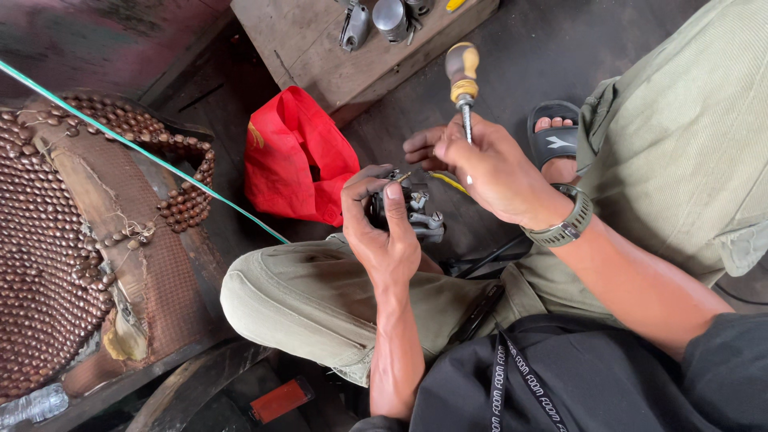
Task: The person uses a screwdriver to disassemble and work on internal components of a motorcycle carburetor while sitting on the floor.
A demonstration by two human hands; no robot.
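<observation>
- Closest to me, my left hand [382, 232] is wrapped around a small metal part [412, 210], thumb pressed on top, holding it above my knee.
- Just right of it, my right hand [488, 164] pinches a screwdriver [464, 84] by its shaft, handle up, tip hidden near the part.
- Beyond lies a red bag [292, 156] on the floor, beside a wooden worktop [308, 40] with metal pieces.
- Beaded seat cover [56, 240] sits at left.

A dark floor [512, 72] carries a wooden bench [320, 40] beside a beaded seat cover [48, 240] in daylight.
</observation>
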